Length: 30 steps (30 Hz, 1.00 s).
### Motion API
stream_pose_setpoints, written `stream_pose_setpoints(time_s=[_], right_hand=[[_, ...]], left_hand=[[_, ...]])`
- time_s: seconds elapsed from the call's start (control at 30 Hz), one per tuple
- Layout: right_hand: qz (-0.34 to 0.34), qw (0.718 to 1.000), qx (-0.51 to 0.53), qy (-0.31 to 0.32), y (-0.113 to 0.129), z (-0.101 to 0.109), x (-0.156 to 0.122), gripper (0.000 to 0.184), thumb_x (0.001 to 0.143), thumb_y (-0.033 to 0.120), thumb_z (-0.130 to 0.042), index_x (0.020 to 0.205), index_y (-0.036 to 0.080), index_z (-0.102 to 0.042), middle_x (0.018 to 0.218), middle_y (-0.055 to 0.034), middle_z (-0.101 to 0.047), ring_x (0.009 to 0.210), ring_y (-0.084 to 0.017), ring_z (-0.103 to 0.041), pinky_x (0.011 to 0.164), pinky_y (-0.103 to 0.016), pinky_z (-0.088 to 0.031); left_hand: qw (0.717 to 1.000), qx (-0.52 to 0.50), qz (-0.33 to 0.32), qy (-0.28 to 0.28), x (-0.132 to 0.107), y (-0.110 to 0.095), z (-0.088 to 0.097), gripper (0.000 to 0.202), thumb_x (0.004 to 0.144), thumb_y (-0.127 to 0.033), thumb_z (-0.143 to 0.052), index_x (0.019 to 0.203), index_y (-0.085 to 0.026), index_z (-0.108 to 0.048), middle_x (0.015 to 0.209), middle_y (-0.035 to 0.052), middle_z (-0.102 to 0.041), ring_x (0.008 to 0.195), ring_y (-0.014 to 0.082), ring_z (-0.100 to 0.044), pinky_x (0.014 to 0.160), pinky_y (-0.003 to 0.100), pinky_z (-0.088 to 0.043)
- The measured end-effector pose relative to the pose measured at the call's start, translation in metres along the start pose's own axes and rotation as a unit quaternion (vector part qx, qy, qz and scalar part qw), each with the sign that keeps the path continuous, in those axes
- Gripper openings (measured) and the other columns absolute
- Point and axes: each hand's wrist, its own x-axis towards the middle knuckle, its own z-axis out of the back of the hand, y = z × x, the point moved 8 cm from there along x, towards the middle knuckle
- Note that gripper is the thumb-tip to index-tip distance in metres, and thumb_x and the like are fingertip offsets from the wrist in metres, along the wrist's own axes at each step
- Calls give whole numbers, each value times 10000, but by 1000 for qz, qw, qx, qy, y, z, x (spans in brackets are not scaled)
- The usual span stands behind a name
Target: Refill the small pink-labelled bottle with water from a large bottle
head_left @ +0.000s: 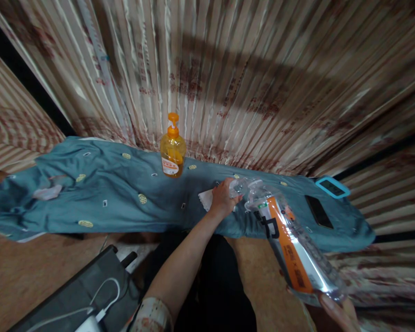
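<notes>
A long clear plastic package point(290, 249) with an orange and white printed label slants across the right side, its lower end toward me. My right hand point(337, 311) is closed around that lower end, partly cut off by the frame edge. My left hand point(224, 199) is closed on clear crinkled plastic at the upper end; whether this is the wrapper or an item coming out of it, I cannot tell. A white tissue-like piece point(205, 199) lies beside my left hand, partly hidden by it. Further left stands an upright pump bottle point(173, 152) of amber liquid with an orange top.
A teal patterned cloth point(121, 198) covers the narrow table. Right of the package lie a dark phone point(318, 212) and a blue-rimmed device point(332, 187). A striped curtain point(207, 92) hangs behind. At lower left, a white cable point(105, 295) rests on a grey surface point(79, 281).
</notes>
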Motion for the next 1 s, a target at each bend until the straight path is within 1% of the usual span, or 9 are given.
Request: stream_pose_setpoints(time_s=[0.13,0.2,0.3,0.37,0.43,0.57,0.73,0.87,1.0], right_hand=[[-3,1000,7,-7,-2,2,1,637,627,372,-739,1209,288,-494,843,5,-763,774,-268,-703,646,-342,-570],[6,1000,5,-15,-3,5,2,630,617,346,-746,1198,270,-514,796,-14,-760,746,-283,-705,666,-371,-568],[14,1000,11,-20,-6,5,3,628,622,340,-734,1207,260,-521,854,-48,-754,780,-316,-699,724,-448,-553],[6,999,30,-31,-9,2,2,629,621,346,-737,1207,280,-518,867,-36,-753,771,-313,-701,745,-470,-545],[-5,997,64,-30,-12,-3,1,639,598,335,-762,1191,301,-525,838,-10,-756,742,-296,-706,752,-456,-545],[-2,994,110,22,-10,-13,5,643,594,298,-765,1194,305,-534,878,-12,-756,752,-271,-705,679,-382,-569],[-86,990,101,39,-32,7,18,516,655,291,-694,1157,303,-577,763,-33,-753,622,-211,-697,497,-239,-561],[-84,990,112,27,-36,19,22,457,667,271,-678,1117,305,-608,810,-23,-751,642,-202,-697,575,-256,-585],[-69,990,120,32,-31,11,17,437,669,300,-677,1102,277,-627,913,-51,-747,639,-216,-693,564,-291,-590]], left_hand=[[1000,-1,-3,0,0,0,0,517,661,-237,-719,1110,-197,-466,1097,58,-615,1032,228,-569,873,367,-434],[1000,-3,0,1,0,1,0,512,665,-242,-715,1110,-197,-467,1103,57,-612,1035,229,-567,877,371,-432],[1000,-4,3,0,1,1,0,504,669,-247,-711,1109,-198,-470,1100,58,-613,1038,232,-566,876,374,-431],[1000,-3,6,0,1,1,1,504,667,-241,-712,1107,-192,-472,1091,63,-619,1035,236,-569,873,376,-432],[1000,-1,9,-1,1,1,1,501,663,-234,-714,1101,-188,-475,1086,66,-623,1030,237,-573,868,376,-432],[1000,4,11,-5,1,0,2,488,664,-238,-711,1090,-208,-475,1078,50,-628,1027,230,-578,857,361,-436],[1000,9,18,-4,1,0,3,481,666,-252,-707,1083,-215,-470,1055,40,-632,1007,218,-586,846,345,-444],[1000,10,11,-6,1,-1,3,465,671,-264,-699,1073,-209,-472,1048,39,-634,998,216,-589,834,339,-448],[1000,17,9,-3,1,-1,3,458,677,-252,-686,1077,-210,-466,1058,41,-629,1009,218,-583,842,345,-444]])
